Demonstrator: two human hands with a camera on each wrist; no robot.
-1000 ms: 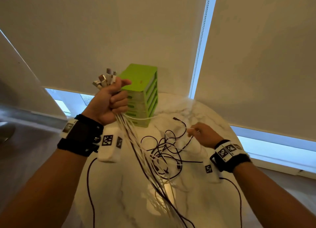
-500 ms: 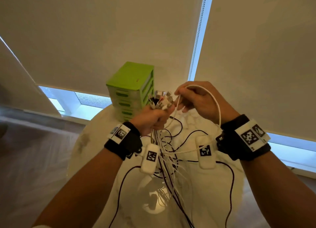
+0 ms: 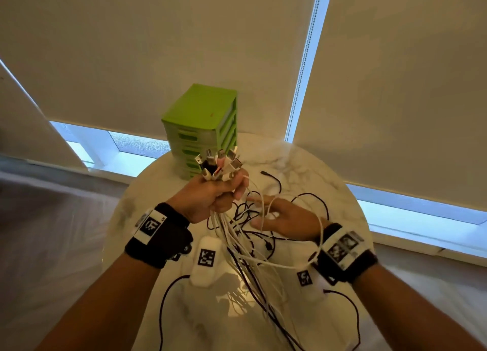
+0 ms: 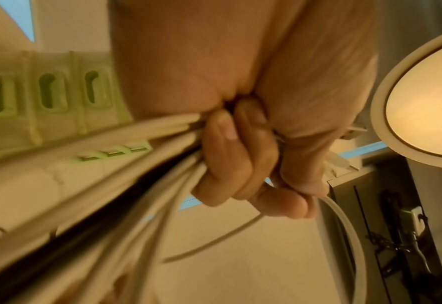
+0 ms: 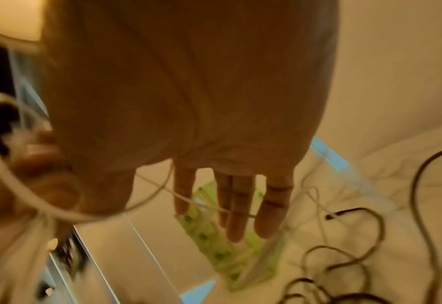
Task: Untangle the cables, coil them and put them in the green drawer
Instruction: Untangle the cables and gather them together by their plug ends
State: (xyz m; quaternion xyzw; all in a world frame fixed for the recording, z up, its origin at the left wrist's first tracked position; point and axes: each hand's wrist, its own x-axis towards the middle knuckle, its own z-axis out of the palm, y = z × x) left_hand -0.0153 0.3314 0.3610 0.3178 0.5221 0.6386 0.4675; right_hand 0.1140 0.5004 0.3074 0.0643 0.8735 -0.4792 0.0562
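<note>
None of the cables [image 3: 237,234] looked coiled or stowed yet: most plug ends [image 3: 220,163] were gathered, but the rest hung tangled below and lay across the table [image 3: 303,161], and the drawer unit [image 3: 200,124] stood shut just beyond the fists, so untangling, coiling and stowing were all left, I'd judge. Left hand [image 3: 210,195] was clenched tight round the bundle w/ plugs sticking up above it; right hand [image 3: 284,219], just beside and lower, was spread flat, fingers [image 5: 236,205] straight, w/ a thin white lead across them, gripping nothing.
</note>
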